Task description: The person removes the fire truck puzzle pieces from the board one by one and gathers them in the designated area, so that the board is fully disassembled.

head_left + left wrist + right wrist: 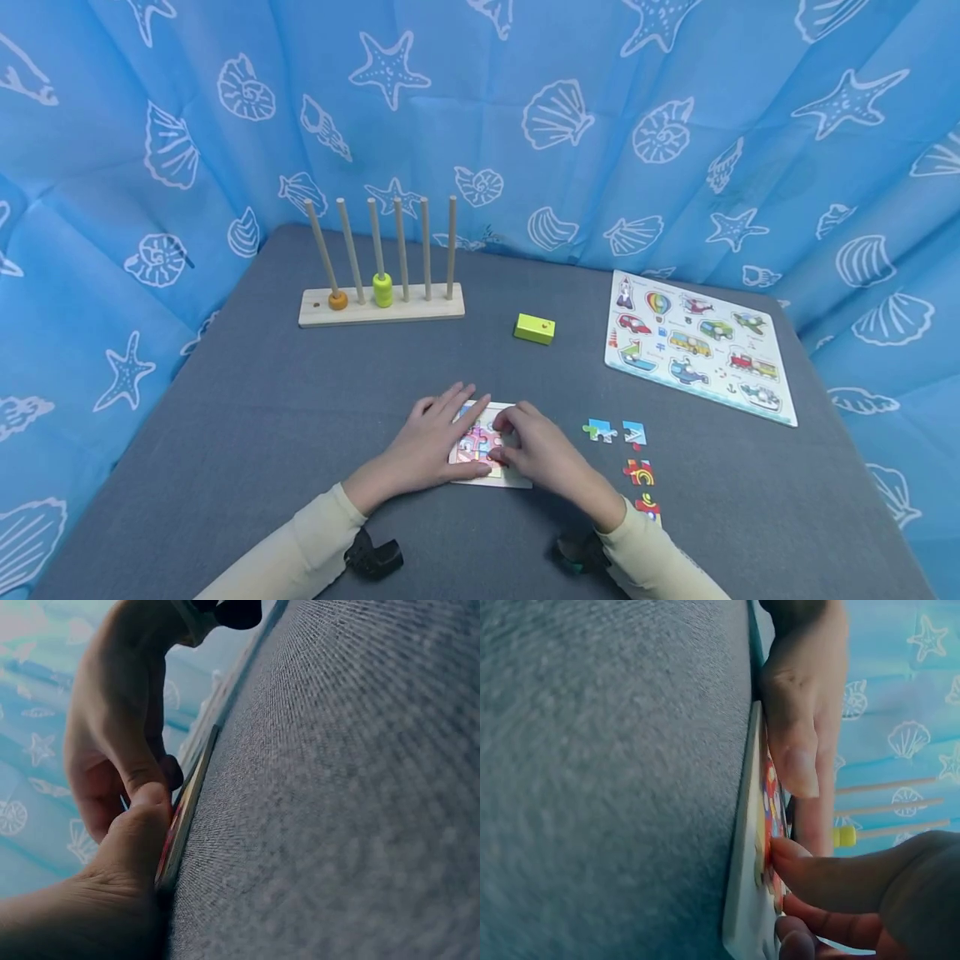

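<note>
A small jigsaw board [516, 480] with a pale frame lies on the table, partly filled with colourful pieces. Across its left side rests my left hand [429, 443], fingers spread and straight, thumb along the near edge. My right hand [546, 454] bends over the right half of the board, thumb and fingers pinching a red jigsaw piece [768, 851] low on the board. Much of the picture is hidden beneath both hands. Right of the board lie several loose pieces, among them a blue-green one [600, 430], a blue one [634, 433] and a red-yellow one [639, 472].
Behind the board stands a wooden peg rack [382, 313] with upright rods and a few orange and green beads. A yellow-green block [534, 328] sits to its right. A vehicle puzzle board [697, 350] lies back right. A blue shell-patterned curtain [465, 100] hangs behind the grey table [285, 467].
</note>
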Action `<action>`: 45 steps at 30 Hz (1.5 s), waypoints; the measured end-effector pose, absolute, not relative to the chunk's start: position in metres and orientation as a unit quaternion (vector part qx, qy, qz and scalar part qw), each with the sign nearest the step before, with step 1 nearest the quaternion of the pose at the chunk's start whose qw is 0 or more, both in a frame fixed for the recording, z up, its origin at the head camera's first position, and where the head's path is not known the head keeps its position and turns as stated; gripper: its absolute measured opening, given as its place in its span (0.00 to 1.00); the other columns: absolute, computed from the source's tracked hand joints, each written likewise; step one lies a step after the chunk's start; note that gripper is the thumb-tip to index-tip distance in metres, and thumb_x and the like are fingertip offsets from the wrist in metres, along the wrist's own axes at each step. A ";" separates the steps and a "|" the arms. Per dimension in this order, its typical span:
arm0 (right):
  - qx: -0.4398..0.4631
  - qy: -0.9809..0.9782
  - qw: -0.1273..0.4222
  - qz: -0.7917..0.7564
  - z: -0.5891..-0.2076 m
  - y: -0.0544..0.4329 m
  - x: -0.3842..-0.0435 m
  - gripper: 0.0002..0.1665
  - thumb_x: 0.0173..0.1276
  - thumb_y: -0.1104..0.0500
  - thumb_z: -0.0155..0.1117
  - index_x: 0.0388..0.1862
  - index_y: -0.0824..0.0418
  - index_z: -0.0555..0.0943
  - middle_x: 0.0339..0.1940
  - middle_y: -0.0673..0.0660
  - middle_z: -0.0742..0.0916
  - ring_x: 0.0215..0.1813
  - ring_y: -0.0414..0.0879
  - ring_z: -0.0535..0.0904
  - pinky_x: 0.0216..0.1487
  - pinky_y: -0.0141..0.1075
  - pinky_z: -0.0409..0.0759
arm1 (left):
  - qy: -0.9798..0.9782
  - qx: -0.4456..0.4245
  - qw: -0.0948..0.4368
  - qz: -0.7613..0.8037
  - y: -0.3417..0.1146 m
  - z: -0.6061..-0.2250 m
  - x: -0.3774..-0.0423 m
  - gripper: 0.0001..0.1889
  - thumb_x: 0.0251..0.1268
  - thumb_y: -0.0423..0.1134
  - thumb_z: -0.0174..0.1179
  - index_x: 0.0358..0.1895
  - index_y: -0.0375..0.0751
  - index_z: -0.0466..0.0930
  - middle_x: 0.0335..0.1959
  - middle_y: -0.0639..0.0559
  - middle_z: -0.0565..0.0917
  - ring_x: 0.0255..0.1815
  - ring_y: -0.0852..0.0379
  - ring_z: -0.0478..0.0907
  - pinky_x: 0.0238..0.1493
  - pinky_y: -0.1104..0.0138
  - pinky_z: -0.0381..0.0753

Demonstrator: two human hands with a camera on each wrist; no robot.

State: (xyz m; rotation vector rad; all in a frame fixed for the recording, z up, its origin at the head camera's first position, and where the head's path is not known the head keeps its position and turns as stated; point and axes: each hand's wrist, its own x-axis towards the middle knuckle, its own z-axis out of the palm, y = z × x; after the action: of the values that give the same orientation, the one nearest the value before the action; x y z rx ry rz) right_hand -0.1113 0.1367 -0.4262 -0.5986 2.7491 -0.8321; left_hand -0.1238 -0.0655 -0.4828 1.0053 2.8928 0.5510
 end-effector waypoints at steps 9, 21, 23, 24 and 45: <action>-0.186 0.936 0.093 -0.286 -0.425 0.133 -0.109 0.12 0.57 0.65 0.72 0.39 0.62 0.79 0.34 0.52 0.78 0.33 0.41 0.71 0.32 0.32 0.72 | 0.925 0.337 0.055 0.166 -0.068 -0.479 -0.121 0.47 0.61 0.74 0.43 0.77 0.48 0.49 0.79 0.45 0.44 0.79 0.51 0.37 0.72 0.50 0.49; -0.186 0.935 0.095 -0.287 -0.427 0.133 -0.109 0.12 0.58 0.65 0.71 0.39 0.62 0.79 0.34 0.52 0.78 0.33 0.40 0.71 0.32 0.32 0.72 | 0.926 0.317 0.051 0.199 -0.064 -0.476 -0.118 0.42 0.65 0.67 0.49 0.75 0.46 0.54 0.78 0.44 0.48 0.79 0.50 0.41 0.72 0.49 0.48; -0.188 0.935 0.093 -0.286 -0.427 0.133 -0.109 0.12 0.57 0.65 0.71 0.39 0.62 0.78 0.34 0.52 0.78 0.34 0.40 0.71 0.32 0.32 0.72 | 0.926 0.315 0.049 0.204 -0.064 -0.475 -0.117 0.42 0.65 0.66 0.50 0.75 0.46 0.55 0.78 0.44 0.49 0.78 0.50 0.42 0.72 0.49 0.48; -0.189 0.935 0.092 -0.285 -0.427 0.133 -0.109 0.12 0.57 0.65 0.71 0.39 0.62 0.78 0.34 0.52 0.78 0.33 0.40 0.71 0.32 0.31 0.72 | 0.926 0.313 0.049 0.205 -0.063 -0.475 -0.117 0.42 0.64 0.66 0.50 0.75 0.46 0.55 0.78 0.44 0.49 0.78 0.49 0.42 0.72 0.49 0.48; -0.125 0.916 0.115 -0.364 -0.427 0.133 -0.115 0.02 0.66 0.62 0.64 0.34 0.57 0.78 0.24 0.47 0.79 0.26 0.40 0.73 0.25 0.30 0.70 | 0.927 0.306 0.057 0.208 -0.062 -0.473 -0.117 0.43 0.63 0.67 0.51 0.75 0.46 0.56 0.78 0.44 0.50 0.78 0.48 0.43 0.72 0.48 0.48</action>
State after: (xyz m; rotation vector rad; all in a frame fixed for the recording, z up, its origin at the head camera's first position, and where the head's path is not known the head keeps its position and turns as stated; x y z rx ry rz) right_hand -0.1147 0.1335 -0.4269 -0.3669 2.6842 -1.0668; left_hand -0.1174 -0.0623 -0.4729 0.9279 2.8130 0.6302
